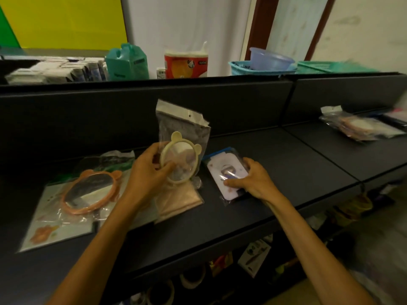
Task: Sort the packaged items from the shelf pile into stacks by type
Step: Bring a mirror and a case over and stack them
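Both bare forearms reach forward from lower frame, converging toward centre. Left hand (149,170) raised, fingers curled, thumb across front, gripping packet (179,159) held upright. Right hand (251,177) lower, palm down, fingers curled over far edge of flat pack (226,175), thumb pressing its near face.

Shelf (275,164) matte black. Centre: cream bear-eared mirror (179,162) over grey and tan cloth packs (176,194). Left: orange mirror (91,191). Upper frame: teal bag (126,62), red-orange roll pack (186,64), blue basket (242,68), yellow-green wall panel (61,20).
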`<state>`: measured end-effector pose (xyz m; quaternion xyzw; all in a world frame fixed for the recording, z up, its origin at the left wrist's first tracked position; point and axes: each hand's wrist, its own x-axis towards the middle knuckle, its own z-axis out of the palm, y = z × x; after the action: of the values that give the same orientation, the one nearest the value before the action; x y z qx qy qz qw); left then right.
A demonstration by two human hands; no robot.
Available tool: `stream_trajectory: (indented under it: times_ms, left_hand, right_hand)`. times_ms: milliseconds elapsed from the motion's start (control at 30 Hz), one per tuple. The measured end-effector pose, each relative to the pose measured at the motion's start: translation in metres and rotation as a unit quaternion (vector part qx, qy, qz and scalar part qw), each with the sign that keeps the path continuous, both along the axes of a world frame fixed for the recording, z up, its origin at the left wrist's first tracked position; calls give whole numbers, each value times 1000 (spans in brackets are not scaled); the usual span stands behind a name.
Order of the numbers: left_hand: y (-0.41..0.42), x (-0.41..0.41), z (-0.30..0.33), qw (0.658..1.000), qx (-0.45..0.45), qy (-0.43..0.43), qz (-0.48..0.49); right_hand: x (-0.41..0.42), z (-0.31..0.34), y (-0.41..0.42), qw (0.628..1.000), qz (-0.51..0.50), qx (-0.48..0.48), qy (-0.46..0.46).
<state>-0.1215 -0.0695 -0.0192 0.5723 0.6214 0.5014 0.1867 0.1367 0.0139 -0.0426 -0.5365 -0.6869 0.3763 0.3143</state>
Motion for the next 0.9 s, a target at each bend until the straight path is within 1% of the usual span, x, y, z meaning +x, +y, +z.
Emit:
stream_trajectory:
  times_ms: [67, 133, 167, 267, 333, 367, 500, 600, 700, 800, 900]
  left_hand:
    - [1, 6, 1, 999, 14, 8, -32]
    - [3, 12, 0, 999, 23, -7, -46]
    - [4, 16, 0, 998, 18, -35, -49]
    - [7, 31, 0, 985, -4, -156, -72]
    - [9, 45, -2, 974, -12, -205, -91]
    - [10, 53, -3, 971, -19, -217, -95]
    - [20, 95, -8, 967, -44, -224, -116]
    - [30, 132, -7, 963, -56, -227, -137]
    - [45, 191, -5, 956, -77, -229, -163]
    - [57, 256, -5, 941, -102, -251, -204]
    - [72, 321, -6, 947, -100, -220, -212]
  right_hand:
    - [10, -2, -2, 998, -2, -5, 59]
    - [21, -5, -5, 993, -15, -14, 117]
    - [26, -7, -7, 989, -23, -12, 144]
    - [45, -10, -9, 981, -45, -6, 188]
    - [60, -10, -11, 977, -65, 4, 204]
    - [68, -10, -11, 974, -75, 7, 213]
    - [113, -11, -12, 963, -111, 8, 244]
    - [150, -9, -13, 961, -129, 26, 243]
    - [209, -5, -10, 956, -149, 51, 248]
    - [276, -3, -5, 952, -164, 67, 248]
    - [343, -3, 2, 950, -181, 79, 243]
